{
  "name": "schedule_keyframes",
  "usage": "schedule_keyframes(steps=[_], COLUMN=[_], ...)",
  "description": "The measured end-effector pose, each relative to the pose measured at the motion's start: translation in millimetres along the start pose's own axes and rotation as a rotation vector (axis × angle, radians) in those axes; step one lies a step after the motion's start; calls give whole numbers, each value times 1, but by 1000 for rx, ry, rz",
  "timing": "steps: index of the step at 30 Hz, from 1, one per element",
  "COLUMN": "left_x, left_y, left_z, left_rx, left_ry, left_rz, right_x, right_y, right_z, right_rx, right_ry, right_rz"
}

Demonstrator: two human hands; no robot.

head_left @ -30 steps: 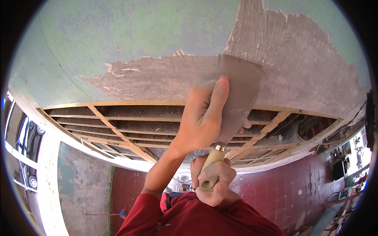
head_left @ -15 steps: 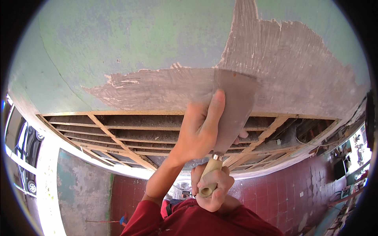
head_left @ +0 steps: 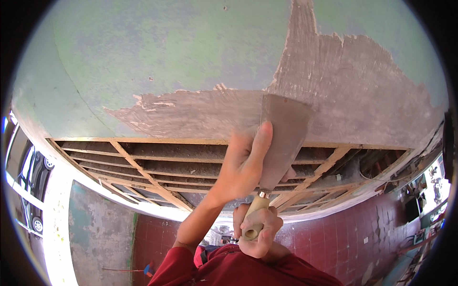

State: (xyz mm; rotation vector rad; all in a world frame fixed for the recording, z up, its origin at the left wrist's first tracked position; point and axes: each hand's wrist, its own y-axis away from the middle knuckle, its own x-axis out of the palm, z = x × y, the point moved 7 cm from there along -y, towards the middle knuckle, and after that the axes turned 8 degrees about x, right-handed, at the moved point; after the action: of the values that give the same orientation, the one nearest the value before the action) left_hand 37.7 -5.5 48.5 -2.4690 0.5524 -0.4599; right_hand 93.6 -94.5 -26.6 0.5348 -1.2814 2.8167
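Note:
A wide scraper (head_left: 288, 128) with a broad metal blade and a pale wooden handle is held upright, its blade edge against the paint-worn wall panel (head_left: 181, 52). My right hand (head_left: 260, 231) wraps around the handle, whose round end faces me. My left hand (head_left: 238, 164) grips the blade, thumb along its front face; its other fingers are mostly behind the blade, with tips peeking out past the right edge. Around the blade lies a bare grey-brown patch (head_left: 353, 81), with ragged edges where green paint meets it.
Below the panel an open wooden frame (head_left: 138, 167) shows dark gaps between its slats. A thin cable (head_left: 381, 180) hangs at its right. Beneath are a red tiled floor (head_left: 329, 233) and a worn grey-green surface (head_left: 100, 229). A parked car (head_left: 40, 190) stands far left.
The wall and frame sit slightly lower in the picture. Both hands keep their hold on the scraper, and its blade edge has come slightly down in the view.

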Motion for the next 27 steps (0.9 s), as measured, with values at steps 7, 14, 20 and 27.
schedule_keyframes(steps=[7,14,20,27], left_x=[0,-7,-8,-3], left_y=[5,9,9,4], left_z=[-4,-5,-11,-18], left_rx=[65,41,196,202], left_ry=[-26,-229,-329,-282], left_rz=[-98,-165,-207,-217], right_x=[7,4,3,3], right_y=[-5,-5,-11,-14], right_z=[11,7,12,13], right_rx=[-317,-284,-80,-151], right_ry=[209,155,76,132], right_rz=[33,-20,-6,-3])
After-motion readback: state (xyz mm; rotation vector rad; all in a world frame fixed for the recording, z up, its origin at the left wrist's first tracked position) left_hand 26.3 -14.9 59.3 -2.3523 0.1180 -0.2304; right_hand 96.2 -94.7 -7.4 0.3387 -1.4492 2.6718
